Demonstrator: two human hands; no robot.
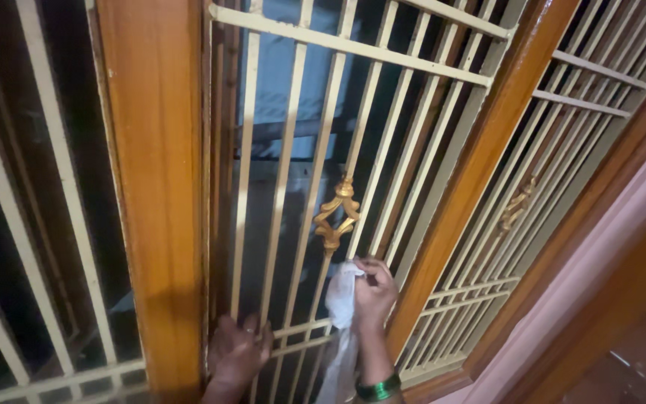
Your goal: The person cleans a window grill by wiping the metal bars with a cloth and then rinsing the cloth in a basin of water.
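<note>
One white cloth [340, 299] — clamped in right hand [374, 290]; left hand [237, 350] spread flat on one grille [353, 46].

Polished orange-brown wooden window frames [155, 187] divide cream metal grille bars [383, 56], with gold ornaments [336, 213] on some. Beyond the bars it is dark. A pink wall [607, 247] borders the right.

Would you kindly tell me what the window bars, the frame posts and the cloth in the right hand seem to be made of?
Bars: probably metal, painted cream, thin and straight, with a gold-coloured ornament. Frame posts: varnished wood, orange-brown with a glossy sheen. Cloth: soft white fabric, crumpled and hanging limp from the right hand. The left hand rests on a lower crossbar.
</note>
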